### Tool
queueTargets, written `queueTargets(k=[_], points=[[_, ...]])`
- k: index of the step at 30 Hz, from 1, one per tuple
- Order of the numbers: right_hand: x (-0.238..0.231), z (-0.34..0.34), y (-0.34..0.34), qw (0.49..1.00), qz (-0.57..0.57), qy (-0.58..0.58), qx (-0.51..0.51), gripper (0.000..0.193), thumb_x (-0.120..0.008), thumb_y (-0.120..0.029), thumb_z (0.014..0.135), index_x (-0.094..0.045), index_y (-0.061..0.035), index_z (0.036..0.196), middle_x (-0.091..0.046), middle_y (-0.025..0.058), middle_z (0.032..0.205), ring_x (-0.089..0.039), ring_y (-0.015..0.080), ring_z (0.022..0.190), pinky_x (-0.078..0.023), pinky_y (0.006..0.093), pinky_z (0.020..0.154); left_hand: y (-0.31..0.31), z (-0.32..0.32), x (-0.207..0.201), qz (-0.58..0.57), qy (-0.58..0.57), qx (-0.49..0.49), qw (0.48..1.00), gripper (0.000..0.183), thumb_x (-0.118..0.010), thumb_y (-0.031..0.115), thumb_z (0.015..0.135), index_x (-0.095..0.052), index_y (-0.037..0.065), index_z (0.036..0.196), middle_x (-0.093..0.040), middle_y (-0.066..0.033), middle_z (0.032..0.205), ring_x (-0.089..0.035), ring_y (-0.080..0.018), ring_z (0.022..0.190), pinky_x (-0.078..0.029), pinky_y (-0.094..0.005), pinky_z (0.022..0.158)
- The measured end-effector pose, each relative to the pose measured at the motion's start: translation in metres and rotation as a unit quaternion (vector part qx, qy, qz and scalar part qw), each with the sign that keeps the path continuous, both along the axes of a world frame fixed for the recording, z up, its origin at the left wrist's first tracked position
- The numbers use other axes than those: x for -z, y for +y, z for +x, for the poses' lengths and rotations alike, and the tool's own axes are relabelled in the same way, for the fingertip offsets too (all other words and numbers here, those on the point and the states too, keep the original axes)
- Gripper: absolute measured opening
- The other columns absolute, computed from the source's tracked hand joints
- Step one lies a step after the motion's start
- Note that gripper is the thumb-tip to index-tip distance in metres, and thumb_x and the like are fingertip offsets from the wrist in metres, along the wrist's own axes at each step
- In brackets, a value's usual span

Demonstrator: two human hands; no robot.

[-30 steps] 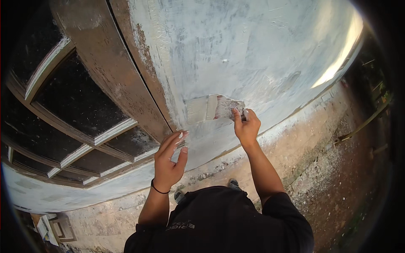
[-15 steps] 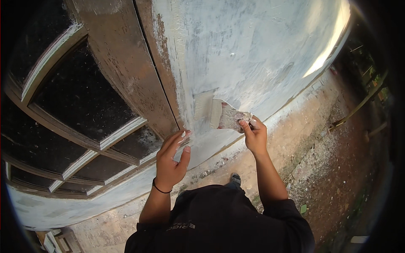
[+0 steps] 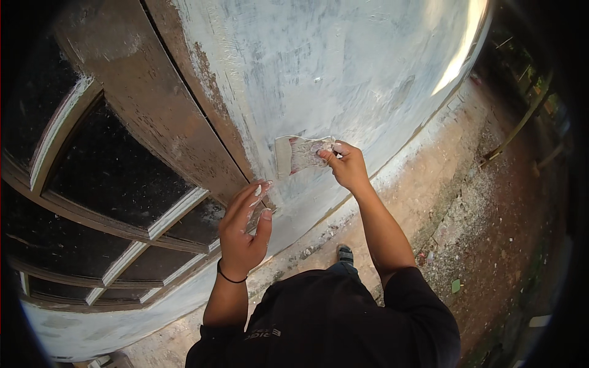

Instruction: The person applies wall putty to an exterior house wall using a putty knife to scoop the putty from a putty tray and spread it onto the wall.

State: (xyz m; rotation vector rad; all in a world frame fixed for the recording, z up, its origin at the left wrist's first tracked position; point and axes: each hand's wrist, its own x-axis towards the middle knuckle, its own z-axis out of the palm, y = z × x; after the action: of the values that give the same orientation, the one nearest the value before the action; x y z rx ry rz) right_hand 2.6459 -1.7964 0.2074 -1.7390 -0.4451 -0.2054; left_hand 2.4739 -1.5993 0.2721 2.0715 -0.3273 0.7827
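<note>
Right hand [image 3: 351,168]: clamped on mottled scraper [image 3: 304,156], lying at its 9-to-10 o'clock before pale wall [image 3: 362,73] | left hand [image 3: 242,236]: thumb apart from white-smeared fingers [image 3: 240,205] | brown frame [image 3: 162,110]: left hand's 11 o'clock

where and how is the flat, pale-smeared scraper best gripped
Probably by the narrow right end of the flat, pale-smeared scraper, coming from the right and pinching both faces: it tapers that way, where the bare right hand holds it, while its broad left edge is coated in pale paste.
</note>
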Motion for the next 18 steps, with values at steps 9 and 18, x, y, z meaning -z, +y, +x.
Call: queueTargets(k=[9, 18], points=[[0.009, 0.026, -0.013, 0.969, -0.058, -0.151, 0.186, 0.018, -0.070, -0.013, 0.080, -0.062, 0.0001, 0.072, -0.054, 0.0135, 0.065, -0.053, 0.0302, 0.056, -0.041, 0.0359, 0.052, -0.024, 0.021, 0.006, 0.008, 0.017, -0.055, 0.998, 0.031, -0.059, 0.004, 0.085, -0.061, -0.002, 0.115, -0.062, -0.0179, 0.116, -0.059, -0.0321, 0.110, -0.044, -0.0376, 0.094], [0.020, 0.006, -0.057, 0.993, 0.105, 0.051, -0.024, 0.013, -0.067, -0.011, 0.087, -0.068, 0.0011, 0.091, -0.055, -0.0008, 0.067, -0.046, 0.0072, 0.059, -0.038, 0.0244, 0.052, -0.020, 0.018, 0.013, 0.011, 0.029, -0.068, 0.997, 0.030, -0.059, 0.002, 0.085, -0.061, -0.003, 0.115, -0.063, -0.0177, 0.115, -0.059, -0.0321, 0.109, -0.044, -0.0373, 0.095]])
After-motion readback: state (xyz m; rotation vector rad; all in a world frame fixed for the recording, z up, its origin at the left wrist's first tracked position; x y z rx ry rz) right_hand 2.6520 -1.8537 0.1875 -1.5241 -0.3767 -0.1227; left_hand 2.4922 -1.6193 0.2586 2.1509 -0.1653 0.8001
